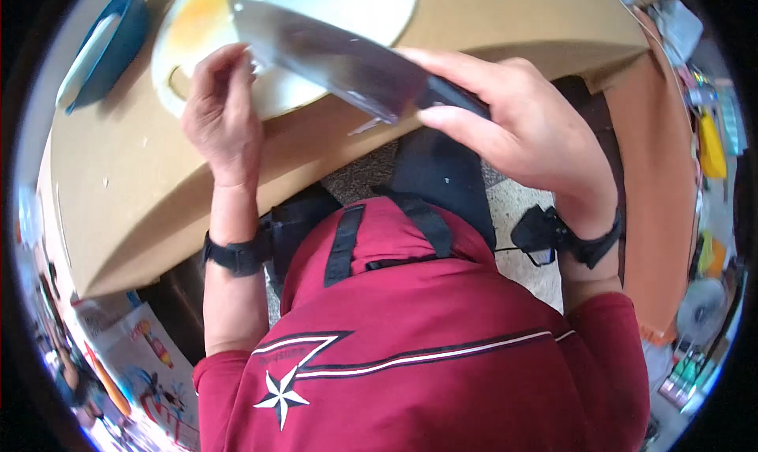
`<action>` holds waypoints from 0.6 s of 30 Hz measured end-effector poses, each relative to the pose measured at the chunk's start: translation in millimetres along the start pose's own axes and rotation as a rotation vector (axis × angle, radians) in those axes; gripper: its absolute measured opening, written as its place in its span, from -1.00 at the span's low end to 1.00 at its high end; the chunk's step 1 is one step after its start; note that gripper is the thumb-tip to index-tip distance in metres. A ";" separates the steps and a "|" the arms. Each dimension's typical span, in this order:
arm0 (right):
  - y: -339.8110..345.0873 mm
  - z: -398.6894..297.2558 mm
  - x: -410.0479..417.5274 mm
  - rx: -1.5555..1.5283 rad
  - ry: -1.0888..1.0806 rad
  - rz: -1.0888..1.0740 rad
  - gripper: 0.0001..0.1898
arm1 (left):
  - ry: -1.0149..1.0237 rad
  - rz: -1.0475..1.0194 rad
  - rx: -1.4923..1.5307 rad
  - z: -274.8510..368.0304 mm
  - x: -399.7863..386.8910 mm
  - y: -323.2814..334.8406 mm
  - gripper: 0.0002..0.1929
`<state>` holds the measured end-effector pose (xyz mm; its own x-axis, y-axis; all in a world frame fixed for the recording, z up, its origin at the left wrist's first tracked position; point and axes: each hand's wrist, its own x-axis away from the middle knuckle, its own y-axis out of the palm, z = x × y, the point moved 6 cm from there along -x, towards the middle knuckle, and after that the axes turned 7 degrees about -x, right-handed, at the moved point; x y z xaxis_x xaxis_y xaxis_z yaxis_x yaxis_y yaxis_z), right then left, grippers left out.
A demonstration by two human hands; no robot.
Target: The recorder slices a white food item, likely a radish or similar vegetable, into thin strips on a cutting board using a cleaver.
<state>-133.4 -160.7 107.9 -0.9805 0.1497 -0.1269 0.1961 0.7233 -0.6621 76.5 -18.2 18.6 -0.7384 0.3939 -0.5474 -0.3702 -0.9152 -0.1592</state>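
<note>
My right hand (pixel 515 114) grips the black handle (pixel 453 95) of a wide-bladed kitchen knife (pixel 331 52). The blade points up and to the left, held over the near part of a white oval cutting board (pixel 379 8) with an orange stain. By the blade's tip end, my left hand (pixel 222 108) has its fingers curled inward. Small whitish bits (pixel 256 64) show at its fingertips; whether they are pinched or stuck there is blurred. A thin pale strip (pixel 364 126) is visible just below the heel of the blade.
A blue basin (pixel 115 55) with a white item (pixel 89 61) against it stands left of the board. Small white scraps (pixel 105 182) dot the tan tabletop (pixel 148 173). An orange-brown surface (pixel 654 215) runs along my right side. Clutter lines the far right, including a yellow item (pixel 712 147).
</note>
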 end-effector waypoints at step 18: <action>-6.9 62.1 1.6 -0.675 0.280 0.117 -0.50 | -0.014 -0.141 -0.446 8.7 -11.0 10.9 -0.84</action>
<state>-136.8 -207.3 66.3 -0.9320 0.3524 0.0842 0.3497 0.9357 -0.0457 75.7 -31.9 30.0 -0.7066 0.5157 -0.4845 -0.1913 -0.7984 -0.5709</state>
